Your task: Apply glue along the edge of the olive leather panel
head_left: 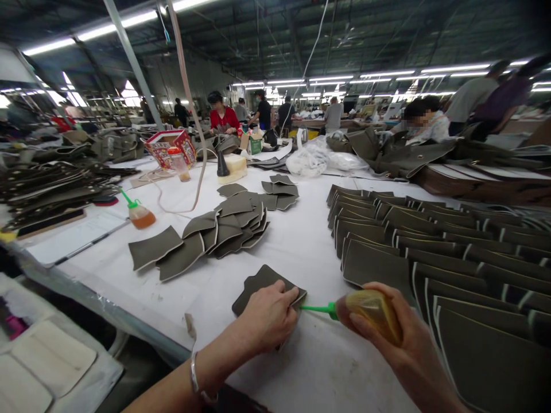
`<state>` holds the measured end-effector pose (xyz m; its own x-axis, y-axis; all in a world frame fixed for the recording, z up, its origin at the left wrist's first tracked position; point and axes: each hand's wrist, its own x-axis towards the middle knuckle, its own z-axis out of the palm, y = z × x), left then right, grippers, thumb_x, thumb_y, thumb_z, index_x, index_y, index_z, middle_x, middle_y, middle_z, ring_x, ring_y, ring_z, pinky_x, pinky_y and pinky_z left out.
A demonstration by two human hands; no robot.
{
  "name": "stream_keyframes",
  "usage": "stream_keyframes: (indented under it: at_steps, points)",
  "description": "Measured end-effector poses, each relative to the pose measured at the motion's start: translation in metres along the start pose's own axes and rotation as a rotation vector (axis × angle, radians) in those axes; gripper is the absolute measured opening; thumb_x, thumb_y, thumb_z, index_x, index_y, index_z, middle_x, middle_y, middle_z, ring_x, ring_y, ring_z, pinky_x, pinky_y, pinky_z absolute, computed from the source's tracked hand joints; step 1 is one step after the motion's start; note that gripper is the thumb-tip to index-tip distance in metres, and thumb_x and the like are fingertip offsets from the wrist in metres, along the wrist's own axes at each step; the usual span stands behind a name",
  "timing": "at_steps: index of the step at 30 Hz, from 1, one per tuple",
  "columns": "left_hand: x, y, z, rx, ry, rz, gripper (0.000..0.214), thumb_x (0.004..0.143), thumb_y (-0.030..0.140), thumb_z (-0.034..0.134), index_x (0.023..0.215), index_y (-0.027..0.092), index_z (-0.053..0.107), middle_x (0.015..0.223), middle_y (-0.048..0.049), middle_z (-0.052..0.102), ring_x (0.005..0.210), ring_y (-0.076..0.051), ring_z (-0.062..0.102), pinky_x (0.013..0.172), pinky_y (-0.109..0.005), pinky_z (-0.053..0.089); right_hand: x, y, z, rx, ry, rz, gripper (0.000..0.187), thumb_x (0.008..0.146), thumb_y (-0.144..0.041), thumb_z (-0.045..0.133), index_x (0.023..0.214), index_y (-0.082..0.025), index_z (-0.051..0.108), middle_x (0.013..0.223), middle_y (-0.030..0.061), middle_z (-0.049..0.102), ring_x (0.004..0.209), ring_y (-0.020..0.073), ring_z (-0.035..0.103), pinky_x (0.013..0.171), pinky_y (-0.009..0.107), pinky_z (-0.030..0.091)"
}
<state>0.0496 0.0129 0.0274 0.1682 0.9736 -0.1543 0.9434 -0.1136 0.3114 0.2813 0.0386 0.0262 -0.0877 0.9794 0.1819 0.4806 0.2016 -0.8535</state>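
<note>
My left hand [272, 312], with a bangle on its wrist, presses its fingers onto a dark olive leather-like piece [257, 285] on the white tabletop. The hand covers the near part of that piece. In my right hand [404, 344] is a squeeze bottle [370, 315] of amber liquid, tilted on its side, fingers wrapped round it. The tip of its thin green nozzle [318, 309] meets the piece's right edge beside my left fingertips. Beyond my left hand lies a loose heap of similar pieces [228, 223]. Overlapping rows of pale-edged pieces [451, 252] spread out on the right.
Another green-capped bottle [141, 215] stands at the left, near a white board [80, 238]. Farther back are a red-capped jar [178, 164], a patterned red box [170, 146] and clear plastic bags [310, 158]. A hose [202, 143] hangs onto the table. Several people work in the background.
</note>
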Motion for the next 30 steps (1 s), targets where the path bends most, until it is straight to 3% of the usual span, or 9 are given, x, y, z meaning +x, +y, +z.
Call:
stream_keyframes:
  at_steps: [6,12,17,22,27,30]
  points:
    - [-0.001,-0.003,0.0,-0.035,0.015,0.021,0.047,0.09,0.023,0.038,0.131,0.029,0.06,0.097,-0.0058,0.062,0.086,-0.026,0.067,0.077,-0.035,0.051,0.002,0.007,0.003,0.042,0.032,0.008,0.047,0.081,-0.058,0.068,0.115,-0.028,0.055,0.105,0.0001,0.063,0.09,0.024,0.062,0.079,0.035,0.047]
    - [-0.003,-0.004,-0.001,-0.047,0.005,0.004,0.047,0.091,0.024,0.04,0.133,0.028,0.06,0.098,-0.0062,0.063,0.086,-0.025,0.067,0.078,-0.034,0.05,-0.01,0.005,0.005,0.112,-0.06,0.056,0.047,0.082,-0.058,0.067,0.116,-0.028,0.054,0.097,-0.0023,0.063,0.083,0.0216,0.062,0.076,0.032,0.047]
    - [-0.004,-0.007,-0.001,-0.08,0.0,0.028,0.048,0.093,0.023,0.038,0.137,0.027,0.057,0.098,-0.0054,0.066,0.088,-0.024,0.067,0.08,-0.032,0.049,-0.011,0.0,0.004,0.081,0.016,0.057,0.048,0.081,-0.059,0.069,0.113,-0.026,0.055,0.1,-0.0002,0.062,0.084,0.0222,0.061,0.076,0.032,0.047]
    - [-0.005,-0.006,-0.001,-0.09,-0.001,0.019,0.048,0.092,0.021,0.039,0.136,0.024,0.058,0.1,-0.0057,0.067,0.091,-0.024,0.067,0.082,-0.032,0.049,-0.023,-0.004,0.006,0.127,-0.063,0.071,0.043,0.085,-0.057,0.065,0.113,-0.027,0.054,0.093,-0.0013,0.063,0.08,0.0217,0.062,0.072,0.031,0.047]
    - [-0.007,-0.006,0.0,-0.086,0.008,0.01,0.046,0.094,0.022,0.038,0.137,0.023,0.057,0.102,-0.0058,0.067,0.091,-0.023,0.067,0.082,-0.031,0.049,-0.028,-0.005,0.007,0.102,-0.012,0.074,0.043,0.084,-0.058,0.065,0.111,-0.026,0.055,0.099,-0.0008,0.063,0.085,0.0216,0.061,0.074,0.031,0.047]
    - [-0.008,-0.007,0.001,-0.083,0.006,0.007,0.046,0.095,0.022,0.038,0.136,0.022,0.057,0.103,-0.006,0.066,0.092,-0.023,0.067,0.082,-0.032,0.049,-0.031,-0.005,0.007,0.149,-0.069,0.107,0.045,0.084,-0.059,0.064,0.113,-0.026,0.054,0.095,-0.0019,0.063,0.083,0.0216,0.061,0.074,0.031,0.047]
